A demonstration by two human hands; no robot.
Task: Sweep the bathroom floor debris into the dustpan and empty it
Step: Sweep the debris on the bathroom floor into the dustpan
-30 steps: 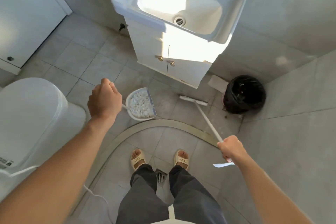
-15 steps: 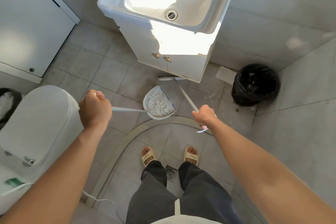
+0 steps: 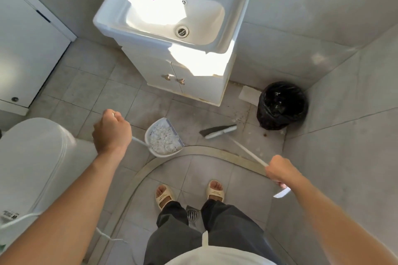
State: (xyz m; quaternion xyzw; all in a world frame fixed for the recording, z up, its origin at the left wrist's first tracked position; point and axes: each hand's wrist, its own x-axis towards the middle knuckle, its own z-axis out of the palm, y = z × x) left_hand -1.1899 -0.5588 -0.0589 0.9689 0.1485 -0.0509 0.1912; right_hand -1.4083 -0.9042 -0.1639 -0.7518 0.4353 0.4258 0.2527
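The dustpan (image 3: 164, 139) is gripped by its thin white handle in the left hand (image 3: 112, 131), fingers curled tight round it; it is held in front of the toilet (image 3: 32, 157), and the pile of pale debris (image 3: 162, 140) is carried in its scoop. The broom (image 3: 219, 131) is grasped near the top of its white handle by the right hand (image 3: 277, 173), fist clenched round the stick. Half a second ago the broom head was tucked against the foot of the sink cabinet (image 3: 193, 84) and the right hand was held close beside the dustpan; now the head is seen out on the tiles between the dustpan and the black-lined bin (image 3: 282, 105), and the right hand has been drawn well apart to the right. The dustpan has been shifted only slightly; it is not yet at the bin. A few specks are left on the floor near the bin.
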